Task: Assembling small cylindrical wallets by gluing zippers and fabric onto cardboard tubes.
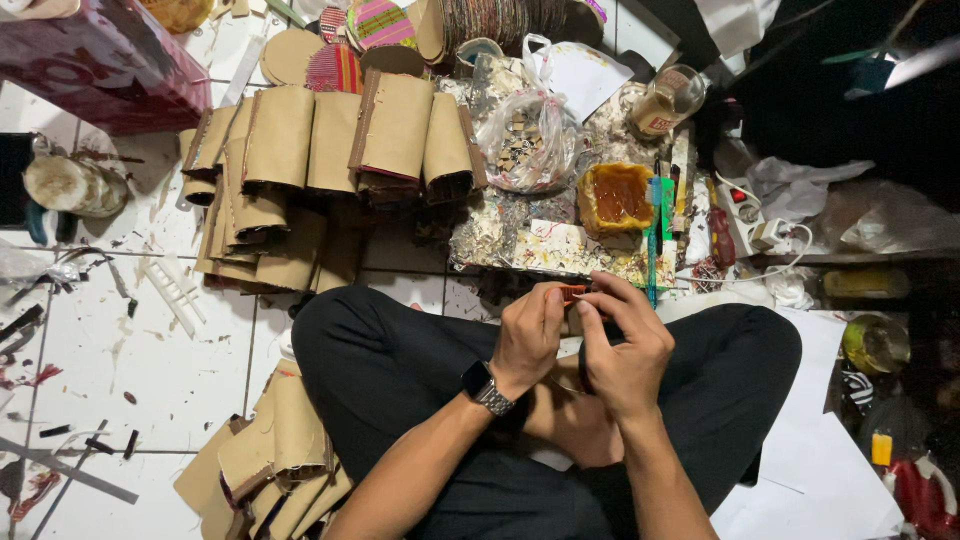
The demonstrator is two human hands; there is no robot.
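I sit cross-legged on a tiled floor in black trousers. My left hand (527, 337), with a dark watch on its wrist, and my right hand (622, 345) meet above my lap. Both pinch a small orange-red piece (573, 292) between fingertips; most of it is hidden by the fingers. Just beyond my hands lies a paint-spattered work board (520, 235). On it stand a square tub of orange-brown glue (618, 198) and a blue brush (654, 225).
Folded brown cardboard pieces (330, 150) are stacked ahead on the left, and more (270, 460) lie by my left knee. A clear bag of small chips (528, 140), a glass jar (665, 100), round woven discs (380, 25) and white paper sheets (820, 470) surround me.
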